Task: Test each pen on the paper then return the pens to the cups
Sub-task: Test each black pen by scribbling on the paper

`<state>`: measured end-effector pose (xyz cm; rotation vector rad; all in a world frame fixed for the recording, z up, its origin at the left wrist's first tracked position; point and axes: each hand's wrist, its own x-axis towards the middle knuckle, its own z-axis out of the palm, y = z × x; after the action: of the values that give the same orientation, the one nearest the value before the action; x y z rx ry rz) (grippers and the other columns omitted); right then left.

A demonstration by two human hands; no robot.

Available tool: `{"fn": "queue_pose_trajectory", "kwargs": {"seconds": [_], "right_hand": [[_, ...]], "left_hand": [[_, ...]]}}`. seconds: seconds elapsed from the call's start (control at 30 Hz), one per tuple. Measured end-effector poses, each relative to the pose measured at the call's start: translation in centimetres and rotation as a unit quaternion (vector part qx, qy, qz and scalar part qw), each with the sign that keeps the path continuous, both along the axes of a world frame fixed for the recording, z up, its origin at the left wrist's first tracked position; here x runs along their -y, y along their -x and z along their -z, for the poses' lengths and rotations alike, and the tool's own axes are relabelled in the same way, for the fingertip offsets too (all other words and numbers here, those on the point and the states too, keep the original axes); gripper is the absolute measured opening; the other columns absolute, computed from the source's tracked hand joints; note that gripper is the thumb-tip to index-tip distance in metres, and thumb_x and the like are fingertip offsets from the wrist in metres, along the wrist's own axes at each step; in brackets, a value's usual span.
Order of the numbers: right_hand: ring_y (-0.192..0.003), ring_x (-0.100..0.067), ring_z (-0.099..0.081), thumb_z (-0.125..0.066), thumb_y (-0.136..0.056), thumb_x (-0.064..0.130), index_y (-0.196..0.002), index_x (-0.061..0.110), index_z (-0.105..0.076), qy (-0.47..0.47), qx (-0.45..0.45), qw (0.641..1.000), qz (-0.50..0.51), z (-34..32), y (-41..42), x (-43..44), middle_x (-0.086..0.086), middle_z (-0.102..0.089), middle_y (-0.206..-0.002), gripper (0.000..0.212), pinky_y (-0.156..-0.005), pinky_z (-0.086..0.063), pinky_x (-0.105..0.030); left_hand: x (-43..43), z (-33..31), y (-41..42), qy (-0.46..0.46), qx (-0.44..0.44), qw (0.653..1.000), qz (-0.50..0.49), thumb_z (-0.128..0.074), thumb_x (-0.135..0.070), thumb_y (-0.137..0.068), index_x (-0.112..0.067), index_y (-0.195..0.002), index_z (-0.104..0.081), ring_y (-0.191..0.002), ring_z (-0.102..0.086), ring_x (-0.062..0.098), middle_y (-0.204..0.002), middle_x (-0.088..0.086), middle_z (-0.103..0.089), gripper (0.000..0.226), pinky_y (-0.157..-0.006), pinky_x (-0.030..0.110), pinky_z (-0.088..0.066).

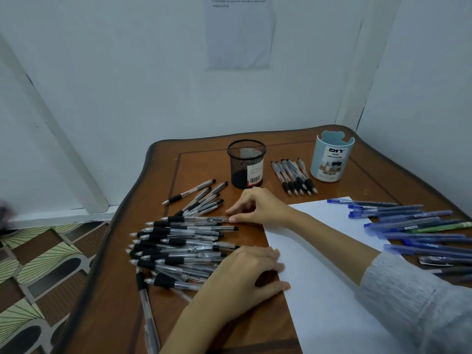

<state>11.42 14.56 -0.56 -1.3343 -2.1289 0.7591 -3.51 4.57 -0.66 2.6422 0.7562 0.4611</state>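
A large pile of clear pens with black grips [178, 246] lies on the left of the wooden table [163, 315]. My right hand [255, 205] reaches across and pinches the end of the top pen [196, 219] of that pile. My left hand [245, 272] rests flat with fingers straight on the left edge of the white paper [332, 277]. A black mesh cup [246, 163] and a light blue cup [332, 157] stand at the back, both with no pens showing. Blue pens [413, 226] lie at the right.
Several black-grip pens [293, 176] lie in a row between the two cups, and another small group [201, 198] lies left of the mesh cup. Walls close in behind and to the right. A patterned floor [38, 264] shows past the table's left edge.
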Motion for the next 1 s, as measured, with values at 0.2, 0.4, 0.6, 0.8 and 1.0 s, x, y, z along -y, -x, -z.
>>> {"fn": "queue_pose_trajectory", "kwargs": {"seconds": [0.2,0.4,0.6,0.8,1.0], "right_hand": [[-0.087,-0.006,-0.06,-0.072,-0.084,0.024,-0.098,0.019,-0.076,0.02,-0.042,0.998,0.03,0.3,-0.4,0.0,0.01,-0.066,-0.091,0.016,-0.077,-0.05,-0.016],[-0.093,-0.011,-0.066,-0.065,-0.089,0.017,-0.096,0.012,-0.069,0.069,-0.294,0.948,0.101,-1.7,-2.9,1.3,-0.004,-0.071,-0.098,0.01,-0.08,-0.054,-0.021],[-0.07,-0.018,-0.066,-0.048,-0.099,0.027,-0.094,0.012,-0.052,0.082,-0.585,0.784,0.192,-4.3,-5.3,2.4,-0.004,-0.066,-0.075,0.016,-0.078,-0.056,-0.034],[-0.036,-0.004,-0.026,-0.045,-0.099,0.032,-0.086,0.018,-0.054,0.193,-0.679,0.677,0.21,-3.6,-6.8,3.8,0.005,-0.039,-0.051,0.021,-0.031,-0.017,-0.014],[-0.032,-0.004,-0.021,-0.04,-0.095,0.025,-0.087,0.016,-0.059,0.223,-0.685,0.656,0.225,-2.9,-6.9,5.0,0.006,-0.033,-0.044,0.023,-0.033,-0.012,-0.016]], "left_hand": [[-0.1,0.2,0.1,0.001,0.003,1.0,-0.001,-0.055,-0.046,-0.091,-0.021,-0.127,-0.06,-0.13,-0.037,-0.004,-0.137,-0.008,-0.053,0.044,-0.104,0.006,-0.017],[0.0,0.3,0.1,-0.002,0.007,1.0,-0.003,-0.057,-0.046,-0.089,-0.02,-0.124,-0.062,-0.128,-0.038,-0.004,-0.133,-0.008,-0.056,0.043,-0.106,0.009,-0.023],[0.1,0.4,0.2,0.007,-0.005,1.0,-0.02,-0.055,-0.05,-0.089,-0.025,-0.124,-0.061,-0.126,-0.038,-0.006,-0.137,-0.012,-0.051,0.043,-0.101,0.003,-0.02],[0.3,0.5,-0.1,-0.008,-0.032,0.998,-0.044,-0.049,-0.052,-0.091,-0.03,-0.119,-0.058,-0.128,-0.033,0.0,-0.141,-0.012,-0.04,0.036,-0.105,0.015,-0.025],[0.6,0.7,-0.3,-0.01,-0.049,0.997,-0.052,-0.042,-0.053,-0.094,-0.032,-0.133,-0.044,-0.137,-0.024,0.001,-0.151,-0.011,-0.031,0.044,-0.106,0.012,-0.012]]}}
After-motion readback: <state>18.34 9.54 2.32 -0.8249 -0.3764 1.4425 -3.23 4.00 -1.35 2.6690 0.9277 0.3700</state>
